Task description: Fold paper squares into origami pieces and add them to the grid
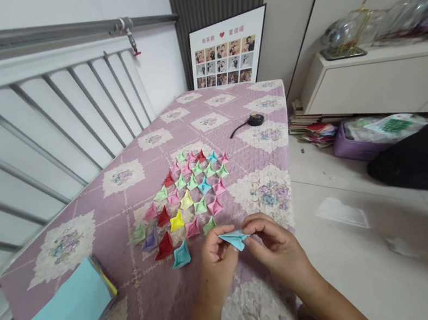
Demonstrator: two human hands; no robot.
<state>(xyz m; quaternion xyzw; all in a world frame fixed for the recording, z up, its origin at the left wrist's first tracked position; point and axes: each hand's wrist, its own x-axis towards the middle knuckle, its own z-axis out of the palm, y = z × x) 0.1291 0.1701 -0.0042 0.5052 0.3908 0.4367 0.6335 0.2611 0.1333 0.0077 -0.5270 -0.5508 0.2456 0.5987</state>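
Between my two hands is a small folded piece of light blue paper (234, 239), held above the cloth. My left hand (218, 256) pinches its left side with thumb and fingers. On the right end, the fingers and thumb of my right hand (272, 241) are closed on the same paper. Beyond my hands, several small folded paper shapes in red, pink, green, yellow, purple and blue stand in slanting rows; a bright yellow one (176, 221) and a blue one (180, 255) are among the nearer ones. A stack of coloured paper sheets (72, 317), light blue on top, lies at the left.
A purple floral cloth (176, 133) covers the table. A black object with a strap (255, 119) lies towards the back right. A radiator (38, 130) borders the left side. A photo board (225, 50) stands behind. On the floor at right are a purple bin (354, 143) and a black bag (417, 160).
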